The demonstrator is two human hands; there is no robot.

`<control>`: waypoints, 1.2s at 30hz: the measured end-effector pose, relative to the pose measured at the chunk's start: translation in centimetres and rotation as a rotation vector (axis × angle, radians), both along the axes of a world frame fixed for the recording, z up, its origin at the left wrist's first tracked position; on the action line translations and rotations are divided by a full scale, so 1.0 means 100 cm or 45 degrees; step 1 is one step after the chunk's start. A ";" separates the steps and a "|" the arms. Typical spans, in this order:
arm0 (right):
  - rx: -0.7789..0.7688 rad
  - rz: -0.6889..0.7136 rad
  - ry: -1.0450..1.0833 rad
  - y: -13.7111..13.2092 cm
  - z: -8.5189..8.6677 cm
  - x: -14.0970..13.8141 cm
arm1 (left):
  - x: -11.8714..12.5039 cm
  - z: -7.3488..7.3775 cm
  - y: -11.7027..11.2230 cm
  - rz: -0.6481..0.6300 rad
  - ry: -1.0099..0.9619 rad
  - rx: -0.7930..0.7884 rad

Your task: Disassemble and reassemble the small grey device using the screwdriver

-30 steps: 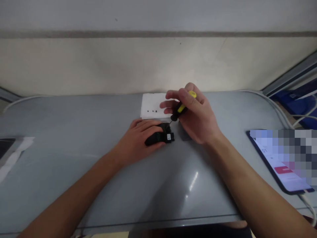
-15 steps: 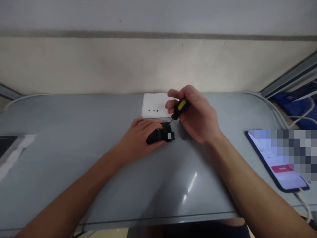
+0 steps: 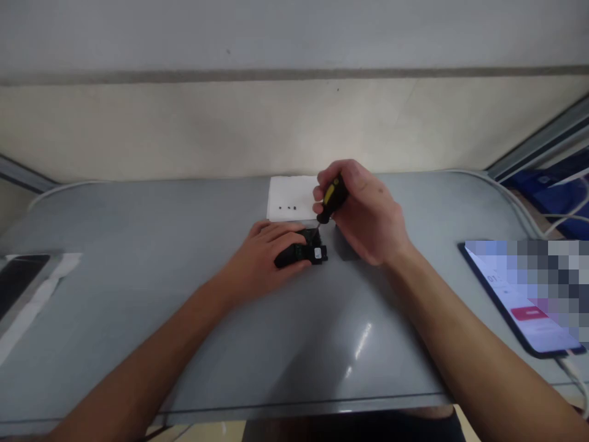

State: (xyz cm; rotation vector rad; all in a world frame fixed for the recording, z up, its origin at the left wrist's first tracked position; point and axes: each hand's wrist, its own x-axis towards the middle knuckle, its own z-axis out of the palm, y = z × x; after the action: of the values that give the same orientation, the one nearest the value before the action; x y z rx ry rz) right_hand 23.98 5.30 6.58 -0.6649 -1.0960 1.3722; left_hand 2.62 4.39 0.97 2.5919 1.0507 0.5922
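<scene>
My left hand (image 3: 262, 255) is closed around a small black device (image 3: 294, 254) lying on the grey table, its fingers along the far side and the thumb along the near side. A white label sits at the device's right end; the palm covers its left part. In my right hand (image 3: 375, 215) is a screwdriver (image 3: 335, 195) with a black and yellow handle, tilted, its shaft pointing down into the device's open upper side. Exactly where the tip rests is too small to tell. A dark flat piece (image 3: 343, 247) lies partly under my right hand.
Behind the device lies white paper (image 3: 294, 190) with several tiny dark parts (image 3: 289, 208) on it. A lit phone (image 3: 510, 301) with a cable is at the right. A dark flat object (image 3: 23, 282) with a white edge lies at far left. A wall (image 3: 207, 129) closes off the back.
My right fingers have curled closer around the screwdriver handle, which has turned and now stands more steeply. My left hand still holds the device in place. The whole view has shifted slightly.
</scene>
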 end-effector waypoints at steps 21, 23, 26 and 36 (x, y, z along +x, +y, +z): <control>0.011 -0.167 0.062 0.000 -0.004 -0.011 | 0.003 -0.002 0.000 0.000 -0.058 -0.029; -0.010 -0.166 0.048 0.000 -0.002 -0.012 | 0.003 -0.003 0.001 -0.005 -0.073 -0.031; -0.029 -0.115 0.004 -0.002 0.002 -0.010 | 0.002 -0.004 0.002 -0.010 -0.098 -0.030; -0.023 -0.225 0.011 -0.001 -0.004 -0.013 | 0.000 -0.004 0.002 -0.001 -0.074 0.008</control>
State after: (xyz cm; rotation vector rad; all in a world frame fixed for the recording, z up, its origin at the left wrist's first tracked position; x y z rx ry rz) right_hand 22.71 5.23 6.19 -0.7498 -0.9946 1.2336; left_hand 2.59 4.54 0.57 2.5643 1.0309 0.6674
